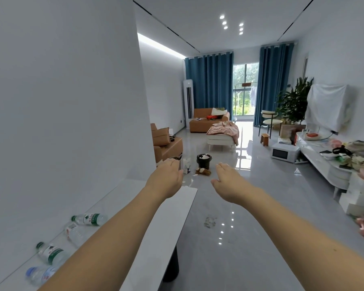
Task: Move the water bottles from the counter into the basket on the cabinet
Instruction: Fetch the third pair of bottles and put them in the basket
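Several plastic water bottles lie on their sides on the white counter at lower left: a green-labelled bottle, a clear bottle with a red and white label, a second green-labelled bottle and a blue-capped bottle. Both my arms stretch forward above the counter's far end. My left hand and my right hand are flat, fingers straight, holding nothing. No basket is visible.
A white wall runs along the left of the counter. Glossy grey floor lies ahead, with a black bin, a plush toy and a white carton on it. Orange sofas stand beyond. A cluttered white cabinet lines the right.
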A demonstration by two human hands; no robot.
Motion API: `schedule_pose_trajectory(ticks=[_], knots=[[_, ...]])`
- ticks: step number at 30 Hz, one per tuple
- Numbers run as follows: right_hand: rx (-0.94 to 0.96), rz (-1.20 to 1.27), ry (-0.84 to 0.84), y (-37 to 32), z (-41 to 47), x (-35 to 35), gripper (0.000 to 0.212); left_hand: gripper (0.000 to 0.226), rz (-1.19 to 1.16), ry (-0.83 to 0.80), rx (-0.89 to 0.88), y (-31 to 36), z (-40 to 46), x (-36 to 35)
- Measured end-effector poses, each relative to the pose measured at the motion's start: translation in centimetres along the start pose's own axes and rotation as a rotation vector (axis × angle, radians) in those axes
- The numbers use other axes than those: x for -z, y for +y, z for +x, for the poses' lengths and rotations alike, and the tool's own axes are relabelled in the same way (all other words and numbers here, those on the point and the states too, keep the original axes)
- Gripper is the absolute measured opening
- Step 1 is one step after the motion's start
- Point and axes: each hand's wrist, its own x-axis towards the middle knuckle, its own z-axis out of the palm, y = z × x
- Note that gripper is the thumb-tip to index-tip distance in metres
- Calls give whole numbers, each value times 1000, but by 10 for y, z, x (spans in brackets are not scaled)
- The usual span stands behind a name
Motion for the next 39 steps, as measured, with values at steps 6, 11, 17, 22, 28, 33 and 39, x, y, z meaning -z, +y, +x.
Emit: schedule_pose_trajectory(ticks=[6,11,17,22,28,33,39], knots=[[-1,2,-12,25,84,-18,57,40,14,-13,30,-27,69,-44],[44,22,24,24,180,-34,48,39,11,-15,49,-74,135,-77],[84,7,25,7,295,-45,51,37,7,2,109,-141,213,-94],[166,13,-79,-19,362,-68,55,40,18,-22,224,-184,232,-104],[392,67,-129,-92,416,-106,34,46,58,0,423,-251,197,-82],[623,78,-255,-189,418,-150,57,45,119,79,710,-308,126,-45],[956,119,-377,-305,375,-196,56,44,226,126,1045,-349,2,3]])
